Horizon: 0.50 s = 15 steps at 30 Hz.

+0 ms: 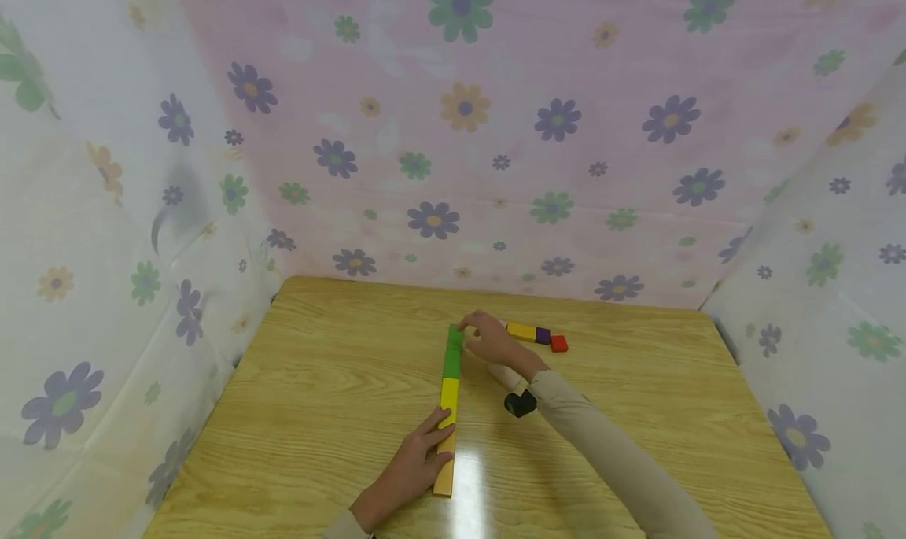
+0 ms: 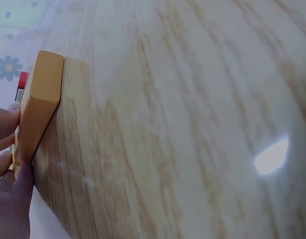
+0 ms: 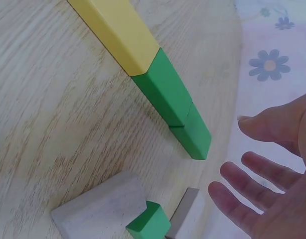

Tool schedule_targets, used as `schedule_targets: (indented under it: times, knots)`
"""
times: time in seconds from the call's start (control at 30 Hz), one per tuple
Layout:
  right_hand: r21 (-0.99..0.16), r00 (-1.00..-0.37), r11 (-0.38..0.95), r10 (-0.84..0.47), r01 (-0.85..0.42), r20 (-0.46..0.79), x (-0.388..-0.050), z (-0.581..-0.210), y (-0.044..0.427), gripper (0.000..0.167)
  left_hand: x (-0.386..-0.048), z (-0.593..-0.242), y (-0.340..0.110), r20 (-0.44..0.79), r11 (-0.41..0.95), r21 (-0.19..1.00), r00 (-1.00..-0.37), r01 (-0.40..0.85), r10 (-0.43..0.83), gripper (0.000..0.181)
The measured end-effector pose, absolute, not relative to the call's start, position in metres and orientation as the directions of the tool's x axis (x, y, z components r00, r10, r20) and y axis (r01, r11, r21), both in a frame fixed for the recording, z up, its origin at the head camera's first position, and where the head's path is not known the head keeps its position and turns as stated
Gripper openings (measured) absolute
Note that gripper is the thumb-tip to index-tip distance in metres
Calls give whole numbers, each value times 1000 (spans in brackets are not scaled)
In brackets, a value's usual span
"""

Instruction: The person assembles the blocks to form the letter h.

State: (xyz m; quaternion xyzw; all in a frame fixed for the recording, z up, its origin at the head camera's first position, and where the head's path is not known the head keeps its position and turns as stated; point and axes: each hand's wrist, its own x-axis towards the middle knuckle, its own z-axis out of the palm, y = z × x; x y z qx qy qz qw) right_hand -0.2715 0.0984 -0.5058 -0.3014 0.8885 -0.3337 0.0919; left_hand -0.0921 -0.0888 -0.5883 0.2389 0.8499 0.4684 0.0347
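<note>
A straight row of blocks runs away from me on the wooden table. Its near end is an orange block [image 1: 444,482], followed by a yellow block [image 1: 449,393] and two green blocks [image 1: 451,362] at the far end. My left hand [image 1: 413,462] lies beside the row, with fairly straight fingers resting across the orange and yellow blocks. In the left wrist view its fingers touch the orange block [image 2: 47,77]. My right hand [image 1: 490,341] hovers near the far green block. The right wrist view shows that hand [image 3: 287,206] with spread fingers, holding nothing, apart from the green blocks [image 3: 169,92].
Behind my right hand lie an orange-yellow block [image 1: 521,332], a purple block [image 1: 543,335] and a red block [image 1: 559,343]. A plain wood block [image 3: 100,206] and a loose green block [image 3: 149,223] sit right of the row. Flowered cloth [image 1: 495,169] encloses the table.
</note>
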Motion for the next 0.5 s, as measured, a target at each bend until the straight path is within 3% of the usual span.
schedule_targets:
  times: [0.5]
  knots:
    - [-657,-791,592,-612,-467,10,-257,-500,119,25,-92,-587,-88,165,457,805,-884,377,437,44]
